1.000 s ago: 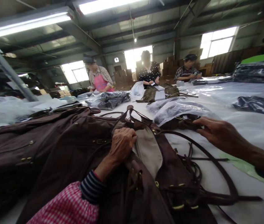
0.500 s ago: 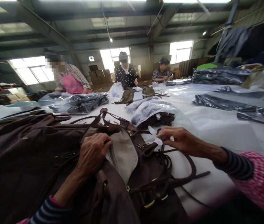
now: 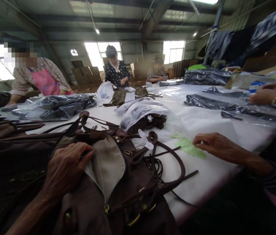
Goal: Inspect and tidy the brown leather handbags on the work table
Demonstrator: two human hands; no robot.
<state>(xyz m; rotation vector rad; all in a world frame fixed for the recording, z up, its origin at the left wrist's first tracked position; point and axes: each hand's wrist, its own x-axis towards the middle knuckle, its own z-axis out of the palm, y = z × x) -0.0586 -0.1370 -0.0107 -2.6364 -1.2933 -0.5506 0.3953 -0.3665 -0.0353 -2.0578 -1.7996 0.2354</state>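
Observation:
My left hand (image 3: 65, 168) grips the edge of a brown leather bag (image 3: 89, 199), folding it back so the beige lining (image 3: 108, 164) shows. The bag's long straps (image 3: 167, 166) trail to the right over the white table (image 3: 211, 173). My right hand (image 3: 212, 145) lies on the table right of the straps, fingers curled beside a pale green paper (image 3: 189, 147); what it holds, if anything, is too small to see. A small white tag (image 3: 144, 137) sits on the straps.
More brown bags (image 3: 10, 143) pile at left. Bags in clear plastic (image 3: 140, 112) and dark wrapped bundles (image 3: 54, 106) lie further back. Three people work at the far side. Another person's hand with a bracelet (image 3: 269, 96) is at the right edge.
My right hand left the straps and the white tag and moved right to the green paper. My head turned right; the left hand kept its grip on the bag.

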